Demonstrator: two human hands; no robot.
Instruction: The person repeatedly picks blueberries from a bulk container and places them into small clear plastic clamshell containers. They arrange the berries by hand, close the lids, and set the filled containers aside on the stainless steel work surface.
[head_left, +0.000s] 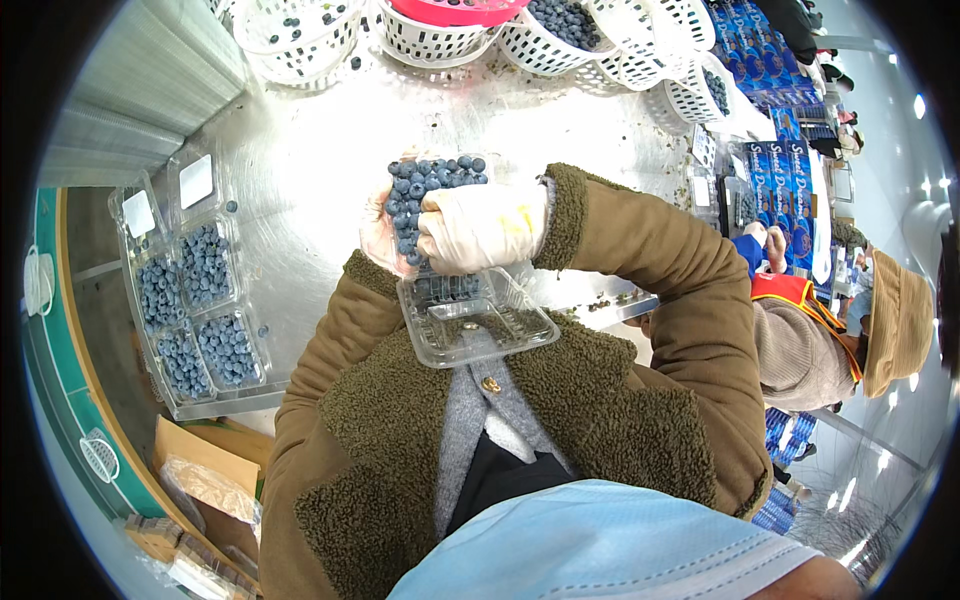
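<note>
A clear plastic clamshell punnet of blueberries (431, 180) is held above the steel table. My left hand (379, 229) grips it along the left side. Its open lid (484, 330) hangs toward my chest and holds no berries. My right hand (484, 229), in a pale glove with yellow stains, lies across the berries with curled fingers at their surface. Whether a berry is pinched there is hidden. To the left sit several filled punnets (204, 262), with white labels (196, 181) on the raised lids of the far ones.
White perforated baskets line the back, one with blueberries (562, 26) and one under a pink basket (461, 9). Loose berries (232, 206) dot the steel table (315, 150). At right are blue printed cartons (780, 180) and a person in a hat (896, 322). Cardboard boxes (206, 465) stand lower left.
</note>
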